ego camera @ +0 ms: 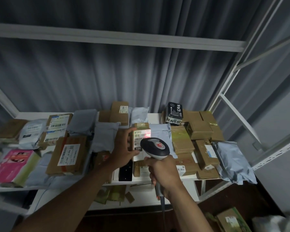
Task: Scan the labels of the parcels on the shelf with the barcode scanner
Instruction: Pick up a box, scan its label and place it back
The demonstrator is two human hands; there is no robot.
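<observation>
Fingers of my left hand [124,148] curl round the left edge of a small box [141,131], thumb low on its front, tipping its label [142,135] up toward me above the shelf [153,117]. Right hand [162,171] wraps the scanner [155,146] grip, fingers closed round the handle; I cannot tell whether the trigger finger is pressing, though a red glow lies on the right end of the barcode.

Judging by how easily one hand props it, the box seems light, and its cardboard walls look stiff enough to take a pinch at the edges without caving. Tape and paper label probably make the front a little slick, so the side edge, clear of the barcode, is the place to hold it. My thumb sits close below the printed lines; it should stay off them.

Other parcels lie crowded on the shelf. Grey mailers [104,136] look soft and floppy and would likely need flattening for a clean read. Brown boxes [201,129] at right are stacked tight, labels mostly hidden, so each probably wants turning by its corners.
</observation>
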